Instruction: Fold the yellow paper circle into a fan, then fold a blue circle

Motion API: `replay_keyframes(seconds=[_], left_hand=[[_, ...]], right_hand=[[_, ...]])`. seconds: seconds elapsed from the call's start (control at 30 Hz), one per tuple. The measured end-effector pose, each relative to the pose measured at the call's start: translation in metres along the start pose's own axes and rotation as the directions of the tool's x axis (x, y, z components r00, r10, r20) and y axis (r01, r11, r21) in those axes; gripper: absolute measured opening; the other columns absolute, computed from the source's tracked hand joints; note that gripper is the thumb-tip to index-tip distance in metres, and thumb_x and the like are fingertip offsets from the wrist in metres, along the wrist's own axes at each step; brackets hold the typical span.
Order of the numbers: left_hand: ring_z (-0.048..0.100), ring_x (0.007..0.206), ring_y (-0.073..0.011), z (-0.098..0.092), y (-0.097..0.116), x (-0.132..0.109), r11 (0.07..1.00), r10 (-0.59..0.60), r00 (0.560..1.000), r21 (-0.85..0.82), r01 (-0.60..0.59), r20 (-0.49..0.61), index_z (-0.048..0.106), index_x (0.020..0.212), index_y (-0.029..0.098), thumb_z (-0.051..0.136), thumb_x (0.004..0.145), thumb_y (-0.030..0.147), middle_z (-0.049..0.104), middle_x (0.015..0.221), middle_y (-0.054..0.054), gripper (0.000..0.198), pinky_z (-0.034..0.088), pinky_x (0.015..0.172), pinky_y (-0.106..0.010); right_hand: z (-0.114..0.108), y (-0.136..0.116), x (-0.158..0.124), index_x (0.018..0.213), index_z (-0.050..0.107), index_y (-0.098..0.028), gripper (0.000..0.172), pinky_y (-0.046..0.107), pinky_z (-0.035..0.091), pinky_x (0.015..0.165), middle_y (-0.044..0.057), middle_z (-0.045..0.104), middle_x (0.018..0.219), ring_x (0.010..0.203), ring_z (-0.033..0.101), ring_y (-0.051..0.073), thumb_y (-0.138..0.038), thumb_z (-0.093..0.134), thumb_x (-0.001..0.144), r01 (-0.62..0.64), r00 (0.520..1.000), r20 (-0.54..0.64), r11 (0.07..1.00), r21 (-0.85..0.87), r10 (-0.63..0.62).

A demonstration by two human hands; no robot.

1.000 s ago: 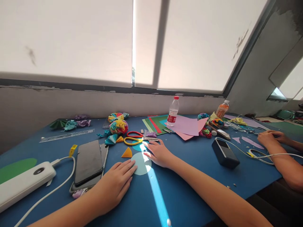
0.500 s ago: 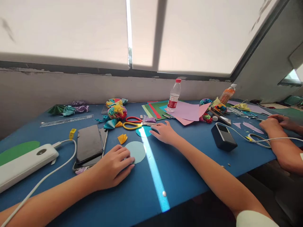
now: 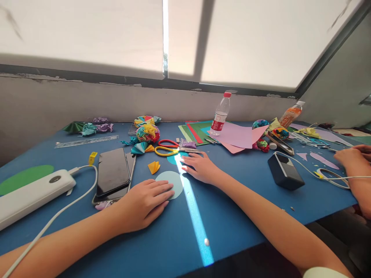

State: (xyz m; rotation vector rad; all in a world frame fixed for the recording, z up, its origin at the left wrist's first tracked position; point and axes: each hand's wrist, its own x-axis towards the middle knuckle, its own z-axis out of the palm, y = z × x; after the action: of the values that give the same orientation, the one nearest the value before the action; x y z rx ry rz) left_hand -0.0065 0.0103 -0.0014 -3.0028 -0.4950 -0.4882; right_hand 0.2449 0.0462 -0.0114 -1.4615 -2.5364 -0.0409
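Observation:
My left hand (image 3: 149, 202) lies flat with its fingers on the left part of a pale blue paper circle (image 3: 174, 185). Farther back, my right hand (image 3: 201, 168) rests with fingers spread on the edge of a teal paper circle (image 3: 173, 158). Scissors (image 3: 165, 153) with red and yellow handles lie just behind that hand, their blades partly over the teal circle. A folded yellow paper piece (image 3: 154, 167) sits left of the circles. Behind it are a folded blue paper fan (image 3: 139, 148) and a colourful crumpled paper ball (image 3: 147, 133).
At left lie a phone (image 3: 113, 172), a white power bank (image 3: 37, 197) with a cable, and a green paper circle (image 3: 26, 179). A bottle (image 3: 220, 116) stands by coloured sheets (image 3: 234, 135). A black box (image 3: 285, 172) and a co-worker's hand (image 3: 352, 158) are at right.
The fingers of my left hand have straightened and flattened over the pale blue circle. My right hand stays by the teal circle. The view has shifted slightly.

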Motion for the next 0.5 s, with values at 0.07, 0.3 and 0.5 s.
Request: replay_keyframes(seconds=[0.07, 0.3, 0.5], left_hand=[[0.058, 0.108, -0.0240, 0.0005, -0.0001, -0.0006, 1.000, 0.003, 1.000, 0.000, -0.003, 0.009, 0.057, 0.118, 0.018, 0.039, 0.090, 0.018, 0.061, 0.120, -0.008, 0.033, 0.048, 0.089, -0.041], [0.058, 0.108, -0.0243, 0.0028, -0.0013, -0.0014, 1.000, 0.017, 1.000, 0.010, -0.017, 0.001, 0.057, 0.119, 0.017, 0.039, 0.090, 0.018, 0.060, 0.121, -0.008, 0.034, 0.049, 0.089, -0.042], [0.057, 0.110, -0.0240, 0.0010, -0.0019, -0.0020, 1.000, 0.015, 1.000, -0.007, -0.015, 0.019, 0.056, 0.120, 0.017, 0.039, 0.089, 0.018, 0.059, 0.123, -0.008, 0.036, 0.048, 0.092, -0.041]], right_hand=[[0.0016, -0.0001, 0.0015, 0.122, 0.054, -0.026, 0.037, 0.050, 0.023, 0.101, 0.006, 0.055, 0.127, 0.123, 0.043, 0.023, -0.039, 0.032, 0.095, -0.038, 0.999, -0.007, 0.999, -0.020, 0.038], [-0.0001, -0.0051, 0.0053, 0.118, 0.057, -0.022, 0.034, 0.048, 0.024, 0.100, 0.008, 0.061, 0.117, 0.120, 0.046, 0.023, -0.033, 0.035, 0.095, -0.070, 0.997, -0.038, 0.995, -0.065, 0.067], [0.0016, 0.0006, 0.0049, 0.116, 0.058, -0.023, 0.032, 0.048, 0.026, 0.099, 0.008, 0.063, 0.114, 0.118, 0.048, 0.023, -0.032, 0.036, 0.094, -0.039, 0.997, -0.063, 0.998, -0.051, 0.035]])
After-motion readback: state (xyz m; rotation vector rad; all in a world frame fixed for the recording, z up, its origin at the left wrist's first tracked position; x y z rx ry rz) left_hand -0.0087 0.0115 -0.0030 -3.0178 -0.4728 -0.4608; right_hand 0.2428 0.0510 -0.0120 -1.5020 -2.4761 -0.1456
